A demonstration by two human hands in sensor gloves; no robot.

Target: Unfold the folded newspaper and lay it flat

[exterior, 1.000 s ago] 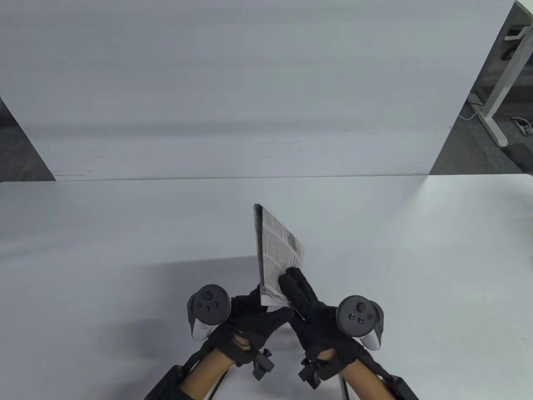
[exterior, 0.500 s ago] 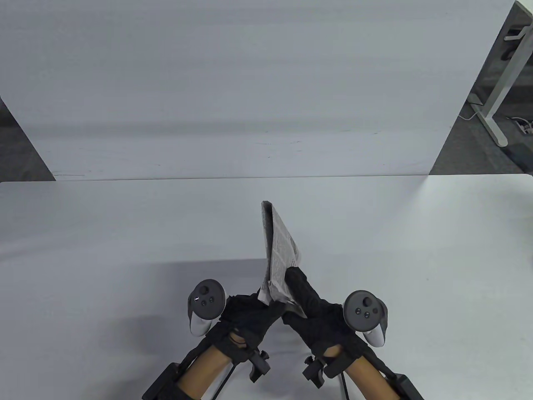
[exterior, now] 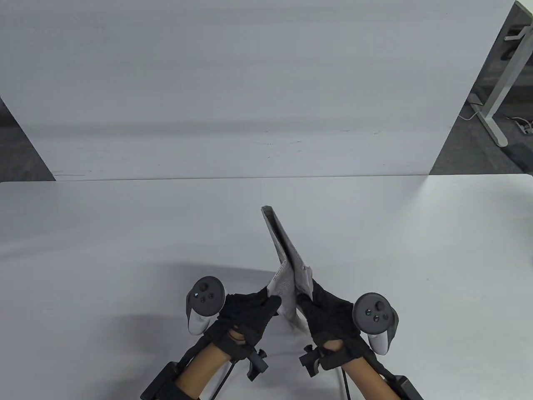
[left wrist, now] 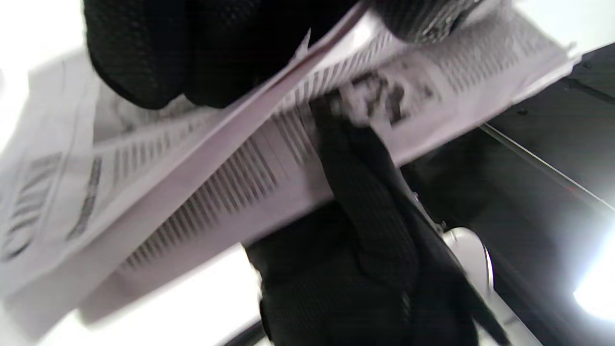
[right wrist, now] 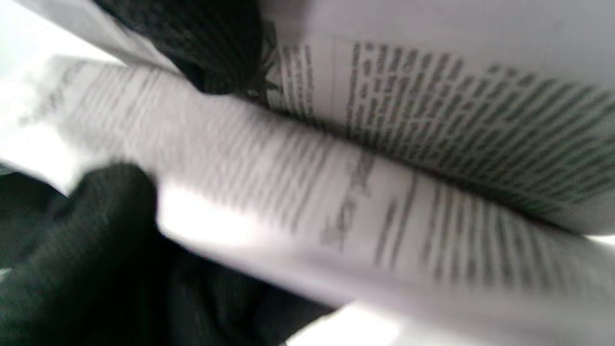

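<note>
A folded newspaper point(exterior: 286, 258) is held up on edge above the near middle of the white table point(exterior: 125, 233), its fold pointing away from me. My left hand point(exterior: 266, 298) grips its near left corner and my right hand point(exterior: 307, 296) grips the near right layers. The near end is parted a little between the hands. In the left wrist view the printed pages point(left wrist: 202, 182) fill the frame with black gloved fingers point(left wrist: 158, 53) over them. In the right wrist view blurred pages point(right wrist: 384, 168) lie close to the camera, with a gloved finger point(right wrist: 211, 43) on them.
A white panel point(exterior: 233, 83) stands along the table's far edge. A desk leg point(exterior: 497, 96) and cables on dark floor show at the far right. The table's left and right parts are bare white surface.
The newspaper has turned more edge-on and tilted right. My right hand has slid down to its near end and moved right; the near layers have begun to part.
</note>
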